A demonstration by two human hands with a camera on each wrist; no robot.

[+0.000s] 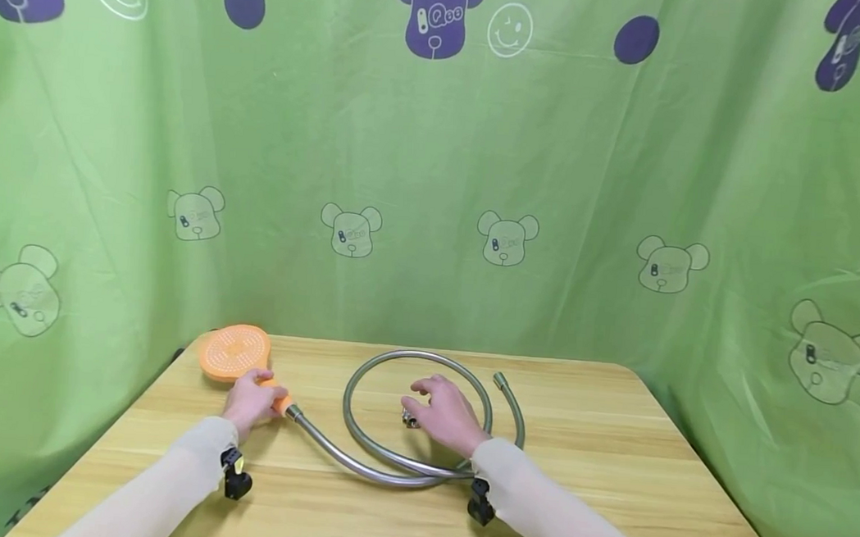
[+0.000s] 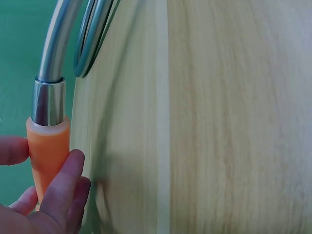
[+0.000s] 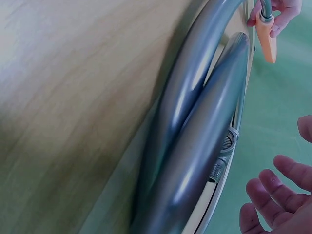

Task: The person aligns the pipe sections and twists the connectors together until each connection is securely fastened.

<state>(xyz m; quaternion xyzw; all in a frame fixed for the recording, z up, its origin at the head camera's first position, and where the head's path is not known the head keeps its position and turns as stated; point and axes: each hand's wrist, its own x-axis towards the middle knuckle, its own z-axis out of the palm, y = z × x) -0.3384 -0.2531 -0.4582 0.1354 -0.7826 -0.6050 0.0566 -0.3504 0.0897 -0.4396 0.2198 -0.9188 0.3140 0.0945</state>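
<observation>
holding the orange shower head (image 1: 236, 353) by its handle (image 2: 46, 153) at the tabletop's (image 1: 609, 477) far left
your left grip (image 1: 248, 401) is pinching that handle near the hose (image 3: 204, 131); your right grip (image 1: 450, 418) is hovering wide beside the metal fitting (image 1: 410, 420), which is lying inside the coiled hose. you're apparently steadying the shower head; the next move is probably calling for the right grip closing on the fitting.

There are two hands (image 1: 250, 401) (image 1: 449, 413), one shower head (image 1: 235, 353), one hose (image 1: 395, 480) and one metal fitting (image 1: 409, 420).
</observation>
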